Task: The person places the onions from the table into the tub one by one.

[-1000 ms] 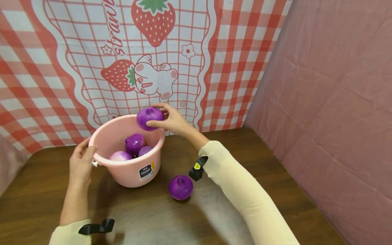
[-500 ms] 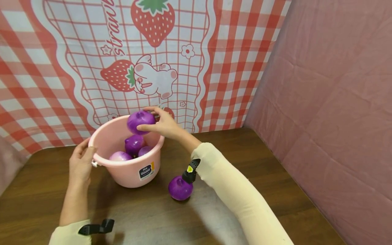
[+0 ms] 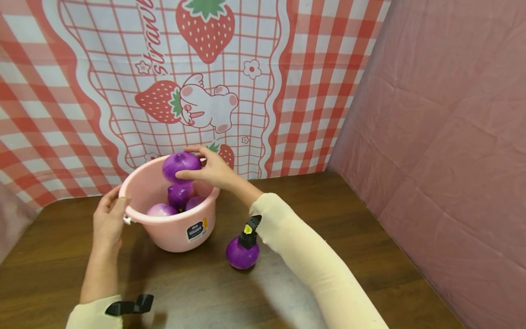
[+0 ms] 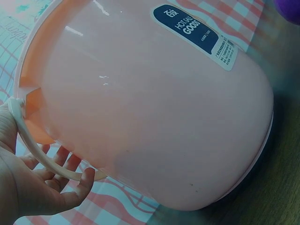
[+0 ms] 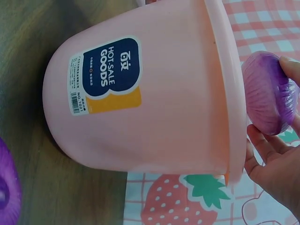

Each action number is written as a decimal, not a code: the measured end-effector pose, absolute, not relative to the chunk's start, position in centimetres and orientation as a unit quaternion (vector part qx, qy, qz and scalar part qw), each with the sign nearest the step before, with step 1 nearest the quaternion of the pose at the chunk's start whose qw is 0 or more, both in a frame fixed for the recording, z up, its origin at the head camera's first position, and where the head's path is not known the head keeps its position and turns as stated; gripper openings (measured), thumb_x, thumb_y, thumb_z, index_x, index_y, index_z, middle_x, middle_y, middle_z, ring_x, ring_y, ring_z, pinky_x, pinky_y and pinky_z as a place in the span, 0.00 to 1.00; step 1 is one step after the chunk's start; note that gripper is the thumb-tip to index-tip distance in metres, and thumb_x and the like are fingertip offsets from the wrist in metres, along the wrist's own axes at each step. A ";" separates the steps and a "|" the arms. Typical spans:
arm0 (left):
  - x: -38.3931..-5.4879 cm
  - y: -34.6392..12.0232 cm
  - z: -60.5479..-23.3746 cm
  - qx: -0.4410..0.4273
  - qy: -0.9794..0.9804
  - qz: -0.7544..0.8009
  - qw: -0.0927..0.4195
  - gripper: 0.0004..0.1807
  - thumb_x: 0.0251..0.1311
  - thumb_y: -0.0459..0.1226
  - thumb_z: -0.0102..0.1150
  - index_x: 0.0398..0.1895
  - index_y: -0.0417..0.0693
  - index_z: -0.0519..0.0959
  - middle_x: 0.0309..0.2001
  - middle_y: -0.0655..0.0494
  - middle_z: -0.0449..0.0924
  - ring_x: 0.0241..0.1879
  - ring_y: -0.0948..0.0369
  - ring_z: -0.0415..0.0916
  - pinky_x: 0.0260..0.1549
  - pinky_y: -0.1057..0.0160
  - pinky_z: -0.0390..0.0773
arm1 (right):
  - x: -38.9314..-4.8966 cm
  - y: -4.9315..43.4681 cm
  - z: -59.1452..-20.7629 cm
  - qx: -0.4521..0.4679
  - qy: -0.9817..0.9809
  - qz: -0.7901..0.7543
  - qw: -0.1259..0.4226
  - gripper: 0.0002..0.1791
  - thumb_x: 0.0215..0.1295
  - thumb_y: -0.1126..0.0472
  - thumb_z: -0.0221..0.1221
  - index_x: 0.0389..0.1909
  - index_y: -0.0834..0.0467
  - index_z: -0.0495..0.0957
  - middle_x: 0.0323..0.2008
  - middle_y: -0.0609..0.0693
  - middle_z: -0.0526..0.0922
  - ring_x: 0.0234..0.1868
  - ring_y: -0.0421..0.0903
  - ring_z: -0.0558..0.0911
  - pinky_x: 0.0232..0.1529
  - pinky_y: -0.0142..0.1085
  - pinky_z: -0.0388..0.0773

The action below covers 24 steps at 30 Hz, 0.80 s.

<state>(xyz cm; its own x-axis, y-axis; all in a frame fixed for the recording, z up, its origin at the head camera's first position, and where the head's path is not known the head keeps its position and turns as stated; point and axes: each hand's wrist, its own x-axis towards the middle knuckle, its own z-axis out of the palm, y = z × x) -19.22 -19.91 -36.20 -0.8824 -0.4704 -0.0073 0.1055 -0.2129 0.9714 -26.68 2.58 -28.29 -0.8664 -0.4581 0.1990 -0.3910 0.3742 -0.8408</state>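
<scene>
A pink bucket (image 3: pixel 174 238) stands on the table, with my left hand (image 3: pixel 107 224) gripping its left rim. Seen from the left wrist, the pale handle (image 4: pixel 40 152) runs across that hand. My right hand (image 3: pixel 213 171) holds a purple onion (image 3: pixel 176 165) above the bucket's opening, between thumb and fingers. From the right wrist, this onion (image 5: pixel 265 96) appears just past the rim. Inside the bucket lie a dark purple onion (image 3: pixel 179 195), a paler onion (image 3: pixel 162 209) and a third onion (image 3: pixel 193 203) partly hidden by the wall. How deep the bucket is filled cannot be seen.
Another purple onion (image 3: pixel 240 257) sits on the wooden table (image 3: pixel 197 292) right of the bucket, partly covered by the black right wrist strap (image 3: pixel 248 235). A checked strawberry cloth (image 3: pixel 312 91) hangs behind, and a pink cloth (image 3: pixel 435 137) hangs at the right.
My right hand has carried its onion leftward and slightly down, from the bucket's right rim to over the middle of the opening. The left hand and bucket have stayed put.
</scene>
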 end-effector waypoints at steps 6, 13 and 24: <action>-19.2 -19.9 -36.1 0.154 -0.599 -0.763 0.190 0.13 0.59 0.32 0.53 0.42 0.61 0.75 0.32 0.73 0.77 0.33 0.76 0.73 0.30 0.82 0.73 | -26.6 1.9 -28.5 -0.256 0.829 -0.496 0.039 0.38 0.50 0.50 0.69 0.63 0.48 0.66 0.55 0.51 0.74 0.53 0.45 0.75 0.50 0.31 0.75; -19.3 -19.9 -36.1 0.153 -0.600 -0.762 0.190 0.14 0.59 0.32 0.53 0.45 0.60 0.75 0.33 0.73 0.77 0.34 0.75 0.73 0.31 0.82 0.73 | -26.6 1.2 -28.7 -0.253 0.830 -0.495 0.038 0.38 0.49 0.49 0.69 0.62 0.46 0.66 0.53 0.48 0.75 0.52 0.40 0.75 0.49 0.30 0.75; -19.2 -19.9 -36.2 0.154 -0.600 -0.762 0.190 0.14 0.59 0.33 0.53 0.44 0.61 0.75 0.33 0.73 0.77 0.33 0.75 0.73 0.30 0.82 0.73 | -26.4 0.4 -29.0 -0.242 0.826 -0.508 0.043 0.37 0.48 0.49 0.70 0.62 0.46 0.67 0.53 0.49 0.75 0.52 0.44 0.76 0.49 0.30 0.75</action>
